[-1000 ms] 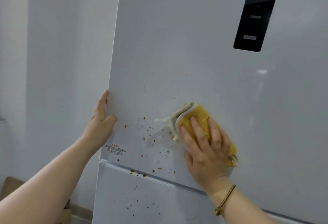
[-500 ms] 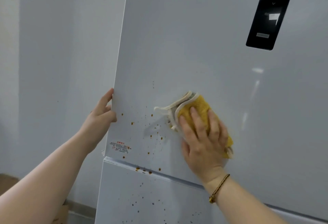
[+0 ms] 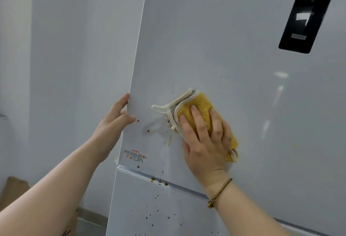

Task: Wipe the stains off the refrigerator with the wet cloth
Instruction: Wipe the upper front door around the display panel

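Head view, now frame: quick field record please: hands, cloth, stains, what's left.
left hand: grips left edge of upper door, thumb on the front
right hand: flat, fingers straight, presses cloth onto upper door
cloth: yellow, white trim, folded, under right hand
stains: brown specks left of cloth; more along the door seam and on lower door
remaining: upper-door specks near left hand, seam, lower door not yet wiped
control panel: black, upper right, apart from cloth

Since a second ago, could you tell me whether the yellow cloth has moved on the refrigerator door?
Yes. The yellow cloth has slid left and slightly up, nearer the red label.
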A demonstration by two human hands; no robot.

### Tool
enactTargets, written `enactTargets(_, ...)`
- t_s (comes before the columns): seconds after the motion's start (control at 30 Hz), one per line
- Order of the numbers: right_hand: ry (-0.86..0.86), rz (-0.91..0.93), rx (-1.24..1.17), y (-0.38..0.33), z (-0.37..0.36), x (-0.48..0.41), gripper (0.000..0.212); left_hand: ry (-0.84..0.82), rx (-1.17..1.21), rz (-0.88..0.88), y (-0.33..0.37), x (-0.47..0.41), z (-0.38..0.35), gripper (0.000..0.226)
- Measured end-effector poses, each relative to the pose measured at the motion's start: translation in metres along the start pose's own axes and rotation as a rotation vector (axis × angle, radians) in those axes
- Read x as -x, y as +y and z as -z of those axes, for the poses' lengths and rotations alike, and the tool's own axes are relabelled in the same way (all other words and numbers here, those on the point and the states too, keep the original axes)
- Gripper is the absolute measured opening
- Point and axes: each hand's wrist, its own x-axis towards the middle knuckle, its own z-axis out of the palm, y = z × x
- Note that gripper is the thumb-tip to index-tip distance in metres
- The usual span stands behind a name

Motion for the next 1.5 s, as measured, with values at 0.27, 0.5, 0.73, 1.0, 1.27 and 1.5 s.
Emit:
enactTargets(0.27,-0.186,0.488,-0.096,-0.025,-0.003,0.034,0.034,-0.048,0.047,0.003,-0.003,-0.003,0.011,0.086)
enactTargets(0.5,-0.091,0.1,-0.035,-0.056,-0.02,-0.015,0.04,-0.023,0.122,0.014,-0.006,-0.007,0.012,0.075)
enactTargets(0.73,-0.353,0.671,-0.068,-0.065,-0.004,0.055,0.035,-0.071,0.097,-0.024,-0.006,-0.009,0.016,0.072)
enactTargets(1.0,-0.083,0.192,-0.082,-0.04,-0.014,-0.011,0.037,-0.034,0.114,-0.006,-0.004,-0.008,0.011,0.062)
enactTargets(1.27,0.003,0.194,-0.018,0.002,-0.018,-0.074,0.036,0.008,0.08,-0.021,0.002,-0.007,0.005,0.053)
enactTargets(1.5,-0.003,-0.034,0.02,-0.021,-0.014,-0.061,0.041,0.133,-0.172,-0.042,0.001,-0.004,-0.007,0.067)
